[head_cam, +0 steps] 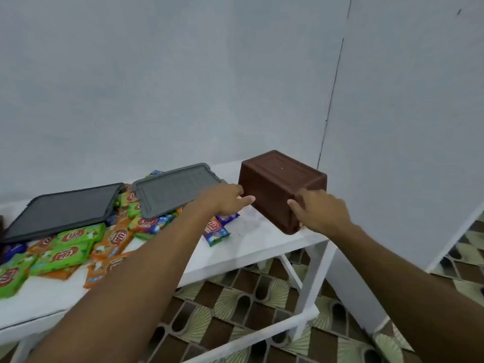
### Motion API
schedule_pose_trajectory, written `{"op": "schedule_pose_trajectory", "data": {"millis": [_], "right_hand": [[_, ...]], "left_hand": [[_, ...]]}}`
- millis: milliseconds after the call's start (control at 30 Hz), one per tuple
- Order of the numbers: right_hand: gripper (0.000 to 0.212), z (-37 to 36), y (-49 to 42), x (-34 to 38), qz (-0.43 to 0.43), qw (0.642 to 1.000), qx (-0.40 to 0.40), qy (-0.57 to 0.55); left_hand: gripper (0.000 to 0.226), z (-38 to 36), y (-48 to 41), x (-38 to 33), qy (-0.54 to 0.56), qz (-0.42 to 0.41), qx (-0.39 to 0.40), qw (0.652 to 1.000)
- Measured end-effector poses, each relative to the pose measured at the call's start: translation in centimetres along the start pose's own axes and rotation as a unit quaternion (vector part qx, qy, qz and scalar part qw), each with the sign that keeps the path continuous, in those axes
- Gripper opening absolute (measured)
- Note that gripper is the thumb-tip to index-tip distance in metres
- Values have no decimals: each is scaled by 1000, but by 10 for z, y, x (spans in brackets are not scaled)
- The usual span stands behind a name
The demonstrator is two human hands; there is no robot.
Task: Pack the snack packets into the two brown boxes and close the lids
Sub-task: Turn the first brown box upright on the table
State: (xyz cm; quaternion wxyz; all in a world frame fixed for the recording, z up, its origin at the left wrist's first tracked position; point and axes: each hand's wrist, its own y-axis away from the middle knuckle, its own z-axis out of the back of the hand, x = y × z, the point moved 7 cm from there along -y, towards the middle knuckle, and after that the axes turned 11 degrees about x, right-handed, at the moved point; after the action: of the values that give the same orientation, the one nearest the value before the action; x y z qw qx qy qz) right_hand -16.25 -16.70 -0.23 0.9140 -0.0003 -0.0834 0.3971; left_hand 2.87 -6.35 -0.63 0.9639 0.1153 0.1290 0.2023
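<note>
1. Box [281, 188]: a brown box stands upside down, base up, right of centre in the frame, at the far right end of the white table [251, 247]. Its opening is turned down and hidden.
2. Left hand [224, 199]: open, fingers stretched toward the box's left face; the fingertips touch or nearly touch it, and I cannot tell which.
3. Right hand [318, 209]: fingers spread over the box's near right corner, touching it; whether it grips is unclear.
4. Lids [174, 189]: two grey lids lie left of the box, resting tilted on the packets. The darker lid [62, 209] sits further left.
5. Packets [70, 247]: green, orange and blue snack packets are strewn at lower left, many partly hidden under the lids and the left forearm; one green packet is cut off by the left edge.
6. A dark brown shape [1, 226] at the left edge is cut off; what it is cannot be told.
7. Print on the packets is blurred.
</note>
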Motion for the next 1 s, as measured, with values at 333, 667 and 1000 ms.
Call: {"op": "schedule_pose_trajectory", "data": {"millis": [333, 667, 1000], "right_hand": [[80, -20, -72, -44, -106, 994, 33, -10], [83, -44, -112, -69, -129, 982, 45, -131], [99, -1, -155, -107, -79, 911, -32, -404]], "left_hand": [[68, 29, -121, 22, 71, 45, -42, 996], [64, 5, -175, 30, 433, 81, -37, 897], [57, 56, -134, 12, 489, 42, -222, 842]]}}
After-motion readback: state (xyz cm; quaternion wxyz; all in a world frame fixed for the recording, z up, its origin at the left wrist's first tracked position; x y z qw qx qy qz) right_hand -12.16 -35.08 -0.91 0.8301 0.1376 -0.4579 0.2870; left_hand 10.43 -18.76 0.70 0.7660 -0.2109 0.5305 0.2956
